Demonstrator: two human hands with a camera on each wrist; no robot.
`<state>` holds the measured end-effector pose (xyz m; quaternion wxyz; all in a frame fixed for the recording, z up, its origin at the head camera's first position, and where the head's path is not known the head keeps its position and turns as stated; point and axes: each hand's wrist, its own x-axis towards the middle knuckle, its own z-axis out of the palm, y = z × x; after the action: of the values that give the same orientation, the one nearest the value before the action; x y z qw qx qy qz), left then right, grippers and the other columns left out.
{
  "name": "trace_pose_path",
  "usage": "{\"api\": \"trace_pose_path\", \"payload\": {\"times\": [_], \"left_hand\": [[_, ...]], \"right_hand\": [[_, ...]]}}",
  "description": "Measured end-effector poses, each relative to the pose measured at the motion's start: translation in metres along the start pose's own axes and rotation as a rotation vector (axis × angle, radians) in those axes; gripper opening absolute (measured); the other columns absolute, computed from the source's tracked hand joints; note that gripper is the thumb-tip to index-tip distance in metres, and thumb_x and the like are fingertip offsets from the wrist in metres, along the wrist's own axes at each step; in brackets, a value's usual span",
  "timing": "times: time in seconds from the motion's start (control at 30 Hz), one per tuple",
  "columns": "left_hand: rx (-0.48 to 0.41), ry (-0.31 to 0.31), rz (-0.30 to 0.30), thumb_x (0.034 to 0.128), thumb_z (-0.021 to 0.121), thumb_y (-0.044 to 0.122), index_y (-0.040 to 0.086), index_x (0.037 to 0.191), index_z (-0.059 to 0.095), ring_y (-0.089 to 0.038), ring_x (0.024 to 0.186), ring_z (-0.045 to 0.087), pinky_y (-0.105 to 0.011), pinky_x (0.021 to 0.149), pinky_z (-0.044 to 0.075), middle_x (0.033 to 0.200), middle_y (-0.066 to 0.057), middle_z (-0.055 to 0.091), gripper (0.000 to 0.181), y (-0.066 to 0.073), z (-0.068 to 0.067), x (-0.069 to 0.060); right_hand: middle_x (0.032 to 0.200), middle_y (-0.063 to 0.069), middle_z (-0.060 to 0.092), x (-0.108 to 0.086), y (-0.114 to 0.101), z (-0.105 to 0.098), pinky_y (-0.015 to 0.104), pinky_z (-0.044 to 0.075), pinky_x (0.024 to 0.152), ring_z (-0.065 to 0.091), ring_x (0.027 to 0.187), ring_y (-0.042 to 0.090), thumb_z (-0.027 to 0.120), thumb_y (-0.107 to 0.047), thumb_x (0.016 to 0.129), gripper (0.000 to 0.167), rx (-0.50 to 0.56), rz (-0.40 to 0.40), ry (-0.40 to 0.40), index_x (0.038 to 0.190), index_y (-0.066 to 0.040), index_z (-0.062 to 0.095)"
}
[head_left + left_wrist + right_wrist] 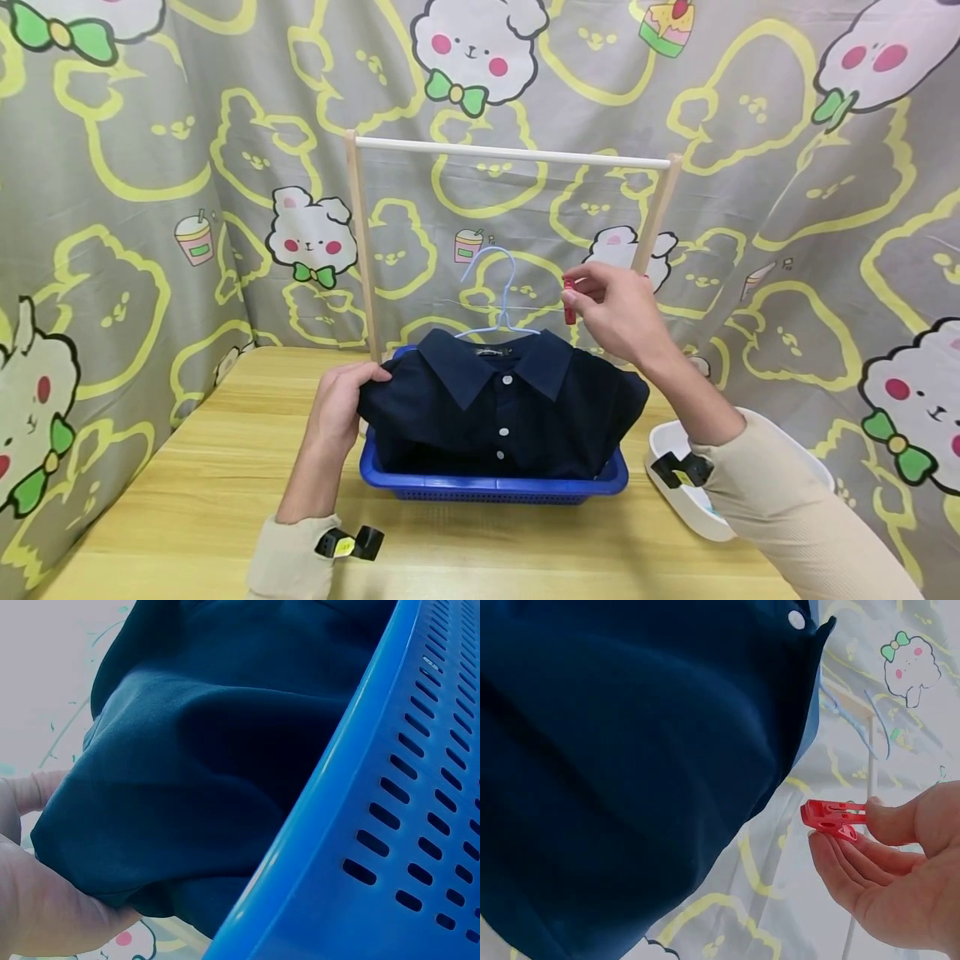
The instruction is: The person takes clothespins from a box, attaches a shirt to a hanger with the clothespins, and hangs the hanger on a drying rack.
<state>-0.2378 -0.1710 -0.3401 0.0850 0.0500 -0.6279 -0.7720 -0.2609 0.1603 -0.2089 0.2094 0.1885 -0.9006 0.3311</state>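
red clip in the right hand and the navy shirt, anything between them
Nothing: the right wrist view shows a bare gap between the red clip and the navy shirt, with only the patterned curtain behind it.

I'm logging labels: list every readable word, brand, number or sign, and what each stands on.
None can be read.
Neck label on the shirt: too small.
Yellow sticker on the left wrist gadget: too small.
Yellow sticker on the right wrist gadget: too small.
Green patches on cups printed on the curtain: too small.
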Motion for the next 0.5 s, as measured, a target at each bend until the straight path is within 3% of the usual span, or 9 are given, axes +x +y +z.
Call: {"api": "trace_pose_path", "payload": {"times": [0.17, 0.5], "left_hand": [[0.003, 0.002, 0.010, 0.0853, 0.066, 0.003, 0.015, 0.065, 0.074, -0.016, 0.080, 0.062, -0.027, 0.078, 0.055, 0.068, 0.004, 0.064, 0.025, 0.000, 0.000, 0.000], [0.021, 0.001, 0.008, 0.0860, 0.066, 0.004, 0.015, 0.067, 0.075, -0.016, 0.083, 0.063, -0.027, 0.079, 0.055, 0.070, 0.004, 0.065, 0.023, 0.000, 0.000, -0.001]], "right_hand": [[0.099, 0.011, 0.077, 0.000, -0.009, 0.002, 0.043, 0.048, 0.089, 0.075, 0.094, 0.026, 0.067, -0.016, 0.098, 0.023, 0.024, 0.000, -0.005, 0.119, -0.006, 0.069], [0.101, 0.010, 0.077, 0.003, -0.025, 0.009, 0.042, 0.055, 0.086, 0.074, 0.094, 0.025, 0.069, -0.015, 0.096, 0.021, 0.063, -0.028, -0.008, 0.114, -0.005, 0.070]]}}
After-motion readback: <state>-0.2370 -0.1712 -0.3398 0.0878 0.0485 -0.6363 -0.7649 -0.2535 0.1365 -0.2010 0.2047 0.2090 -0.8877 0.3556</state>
